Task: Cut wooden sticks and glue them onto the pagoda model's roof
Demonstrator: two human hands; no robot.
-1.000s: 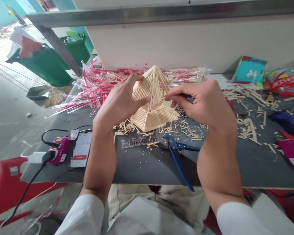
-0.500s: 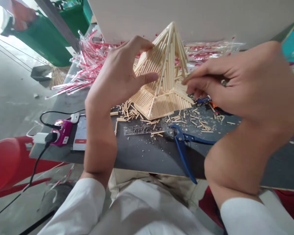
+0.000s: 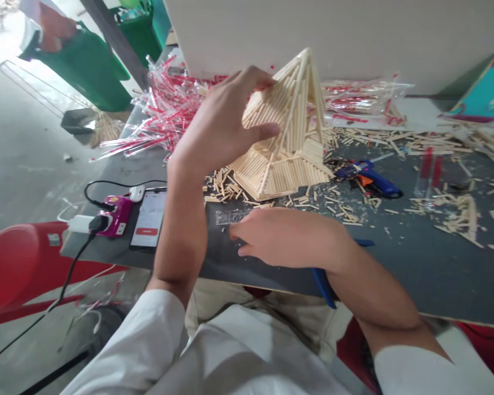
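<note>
Here the left hand (image 3: 226, 118) grips the side of the peaked stick model (image 3: 290, 173) at the frame's upper centre. The right hand (image 3: 284, 236) partly covers a clear ruler (image 3: 226, 217) near mid-frame, its hold impossible to tell; farther out, a blue glue gun (image 3: 376, 178) lies on the surface (image 3: 411, 269), right of centre.
</note>
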